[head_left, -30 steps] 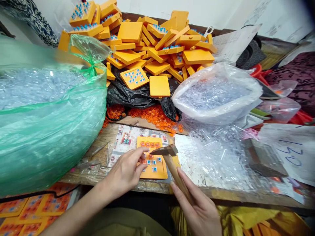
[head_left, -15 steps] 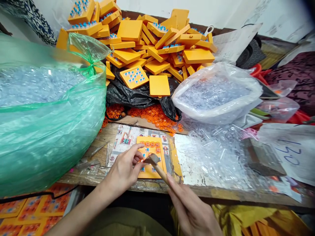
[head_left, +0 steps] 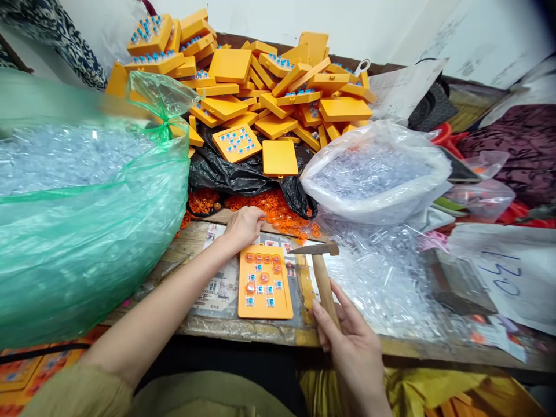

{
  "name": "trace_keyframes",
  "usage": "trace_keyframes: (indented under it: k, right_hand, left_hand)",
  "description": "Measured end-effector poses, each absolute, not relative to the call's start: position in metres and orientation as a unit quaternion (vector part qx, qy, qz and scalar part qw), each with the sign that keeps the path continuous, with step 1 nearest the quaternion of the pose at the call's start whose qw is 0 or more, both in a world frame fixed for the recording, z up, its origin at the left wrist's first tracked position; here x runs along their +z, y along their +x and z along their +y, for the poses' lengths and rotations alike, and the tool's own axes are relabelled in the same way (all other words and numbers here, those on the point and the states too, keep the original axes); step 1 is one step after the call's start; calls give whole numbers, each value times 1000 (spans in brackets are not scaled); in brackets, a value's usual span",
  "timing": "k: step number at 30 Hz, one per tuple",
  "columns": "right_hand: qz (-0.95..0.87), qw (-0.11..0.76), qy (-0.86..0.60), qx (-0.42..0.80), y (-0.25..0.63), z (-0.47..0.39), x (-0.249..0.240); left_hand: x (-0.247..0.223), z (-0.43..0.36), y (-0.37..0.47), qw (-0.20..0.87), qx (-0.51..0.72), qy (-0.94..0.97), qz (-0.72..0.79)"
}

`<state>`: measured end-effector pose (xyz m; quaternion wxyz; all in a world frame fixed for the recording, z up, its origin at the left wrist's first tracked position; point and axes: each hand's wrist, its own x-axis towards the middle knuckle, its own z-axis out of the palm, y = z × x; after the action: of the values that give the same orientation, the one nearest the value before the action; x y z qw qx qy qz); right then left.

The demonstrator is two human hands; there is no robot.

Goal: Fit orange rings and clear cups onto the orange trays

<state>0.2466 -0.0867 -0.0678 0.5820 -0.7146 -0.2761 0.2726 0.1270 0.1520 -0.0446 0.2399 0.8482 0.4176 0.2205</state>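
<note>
A worn wooden tabletop (head_left: 191, 238) crosses the frame below a pale, marked wall (head_left: 369, 26). Near the centre lies one yellow-orange panel (head_left: 281, 298), flat on printed paper (head_left: 215, 292); it carries seven orange rings and seven blue pieces without rings. One hammer (head_left: 325, 284) is held up just beside its right edge, the right hand (head_left: 354, 347) closed in a firm grip around the handle. The left hand (head_left: 244, 227), fingers bent, reaches above the panel to the loose rings (head_left: 282, 217), too many to count; whether its grip has hold of one cannot be told.

Overlapping panels (head_left: 230, 65) fill the upper middle, uncountable, above one black bag (head_left: 230, 174). Two bags of clear pieces flank the work: a green bag (head_left: 108, 243) at left, a white bag (head_left: 373, 205) at right.

The panel's lower edge is near the tabletop's front edge. A narrow wooden strip separates panel and green bag; clear pieces (head_left: 382, 278) crowd the right side.
</note>
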Motion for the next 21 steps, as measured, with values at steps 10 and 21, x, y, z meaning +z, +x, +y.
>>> trace_keyframes:
  k: [10,21]
  right_hand:
    - [-271,575,-702,322,250,-90,-72]
    - [-325,552,-726,249,247,-108,-76]
  left_hand:
    - [-59,158,138,251,196,863,392]
    - [-38,80,91,312,272,841,350]
